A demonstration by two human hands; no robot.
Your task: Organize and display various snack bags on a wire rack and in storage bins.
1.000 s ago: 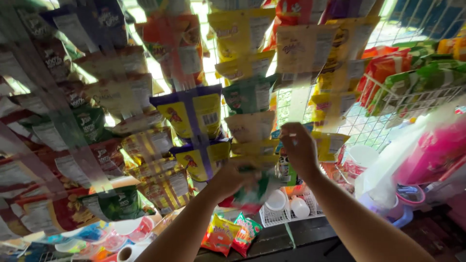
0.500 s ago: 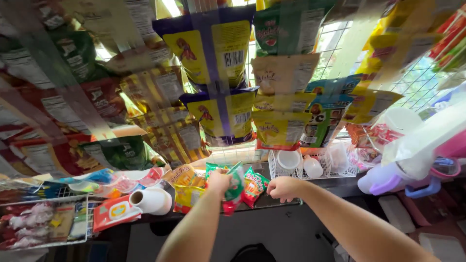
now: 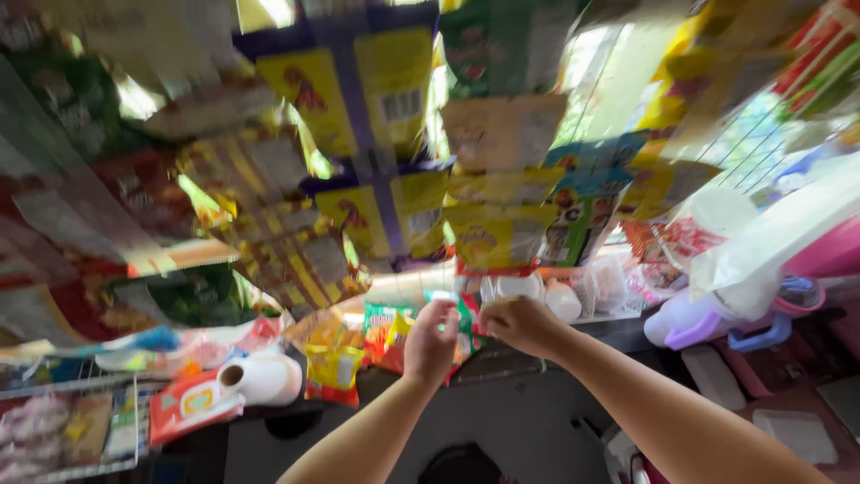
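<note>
My left hand [image 3: 432, 341] and my right hand [image 3: 520, 324] are raised side by side in front of a shop counter. Between them they pinch a small green snack packet [image 3: 466, 315], mostly hidden by the fingers. Just behind the hands lie red, green and yellow snack packets [image 3: 385, 330] on the counter edge. Above hang strips of yellow and blue snack bags [image 3: 376, 108] and a green-and-yellow bag strip [image 3: 573, 215]. The whole view is motion-blurred.
A white toilet-paper roll [image 3: 264, 376] and a red wipes pack [image 3: 193, 403] lie at the left beside a wire basket [image 3: 72, 430]. White plastic cups [image 3: 537, 291] stand behind the hands. A purple and pink plastic jug [image 3: 708, 314] sits at the right.
My hands came down from the hanging bags to counter height with the green packet. The view tilted downward and moved closer to the counter.
</note>
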